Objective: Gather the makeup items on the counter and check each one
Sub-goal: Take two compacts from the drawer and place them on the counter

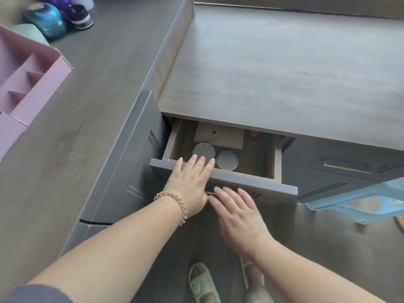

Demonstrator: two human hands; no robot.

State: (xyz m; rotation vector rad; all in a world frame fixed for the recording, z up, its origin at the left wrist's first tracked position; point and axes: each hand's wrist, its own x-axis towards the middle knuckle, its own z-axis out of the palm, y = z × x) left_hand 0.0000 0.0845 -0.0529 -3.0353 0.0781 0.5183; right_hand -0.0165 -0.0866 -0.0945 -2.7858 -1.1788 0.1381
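A grey drawer (pixel 244 182) under the desk stands partly pulled out. Inside lie two round silver-lidded jars (pixel 204 149) (pixel 227 159), a pale wooden board (pixel 220 136) and a small red item (pixel 254 134) at the back. My left hand (pixel 190 182) rests over the drawer's front edge, fingers flat and reaching toward the left jar. My right hand (pixel 238 213) is spread flat against the drawer front, holding nothing. A pink divided organiser (pixel 28 84) stands on the counter at the far left.
A teal ribbed jar (pixel 47 19) and a dark purple bottle (pixel 79 16) stand at the counter's back left. The desk top (pixel 284 73) lies to the right. A light blue plastic stool (pixel 360 202) stands right of the drawer. My slippered feet (pixel 203 283) are on the floor below.
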